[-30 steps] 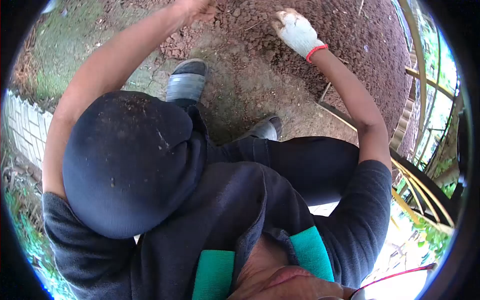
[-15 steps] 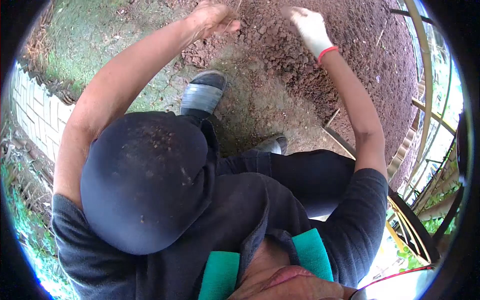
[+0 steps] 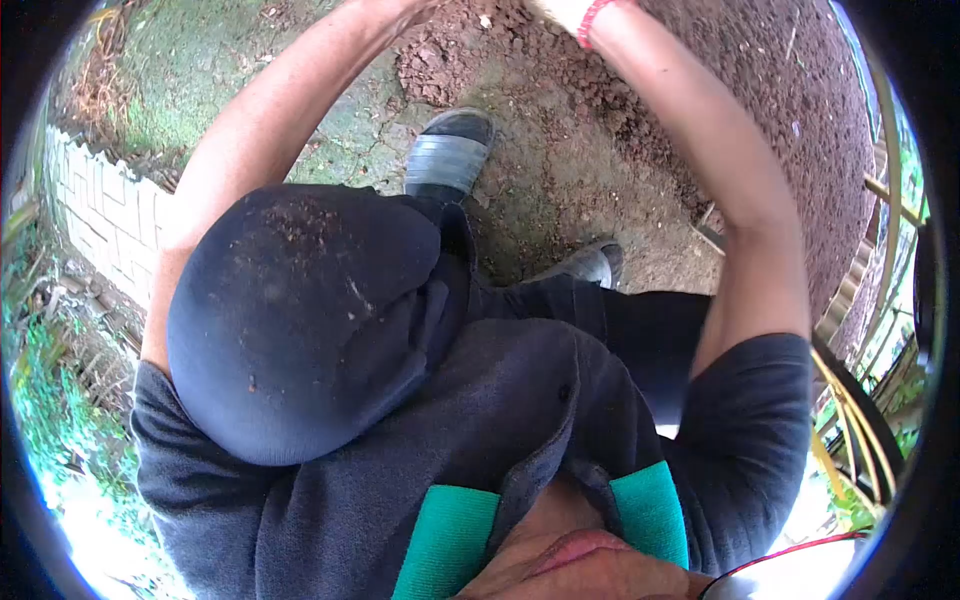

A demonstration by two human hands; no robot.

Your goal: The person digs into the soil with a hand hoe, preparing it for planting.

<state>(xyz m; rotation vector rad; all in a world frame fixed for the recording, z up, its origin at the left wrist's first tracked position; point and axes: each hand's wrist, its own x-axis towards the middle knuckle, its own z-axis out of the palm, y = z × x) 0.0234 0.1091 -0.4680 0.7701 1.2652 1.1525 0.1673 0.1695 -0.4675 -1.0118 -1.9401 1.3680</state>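
At the top edge of the head view, my left hand [image 3: 408,8] shows only its wrist end, bare, near a patch of loose reddish-brown soil [image 3: 437,65]. My right hand [image 3: 563,12] wears a white glove with a red band [image 3: 592,20] at the wrist. It reaches over crumbly soil clods [image 3: 590,92] and is cut off by the frame too. The fingers of both hands are outside the picture, so anything they hold is hidden.
My feet wear grey-striped sandals [image 3: 443,160] on packed ground. My bent knee [image 3: 300,330], dusted with dirt, fills the left middle. A woven bamboo panel [image 3: 105,215] stands at left. Darker tilled soil [image 3: 780,130] spreads right, bordered by a corrugated edge [image 3: 838,305] and poles.
Both hands have moved up to the frame's top edge, and the gloved right hand has shifted left toward the left hand. The view has shifted, with the feet appearing farther right and slightly higher.
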